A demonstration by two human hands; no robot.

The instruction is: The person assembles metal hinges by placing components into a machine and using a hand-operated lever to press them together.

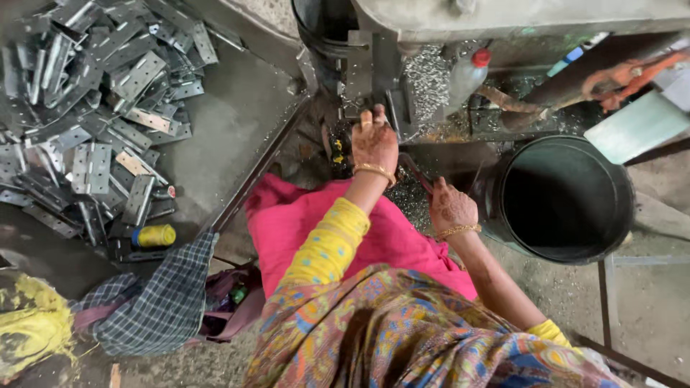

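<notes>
At the foot of the machine (431, 43), a seated person works over a pink cloth (302, 230) spread across the lap; both arms extend forward toward the work zone. The left hand (374, 140) is raised to the machine's lower fixture, fingers (368, 118) curled against a small metal part (357, 72) held at the tool; whether the fingers pinch the part or only steady it cannot be told, as the contact is hidden. The right hand (451, 208) sits lower and nearer the body, closed around a dark lever handle (417, 174) that runs up toward the machine; the grasp reads as firm. A black bucket (560, 197) stands just beside the right hand, its opening upward, contents not visible. A pile of perforated metal hinge plates (93, 115) lies well apart on the floor to the left; a yellow spool (152, 236) rests at its near edge; a checked cloth (158, 302) lies below that. Metal swarf (428, 82) gathers under the fixture, next to a plastic bottle with a red cap (467, 75).

Judged step: one part positioned at the tool, lever in hand, stroke pending or under way. The following move appears to call for the left fingers kept clear of the tool path; lever travel held steady; the part kept square against the fixture.
</notes>
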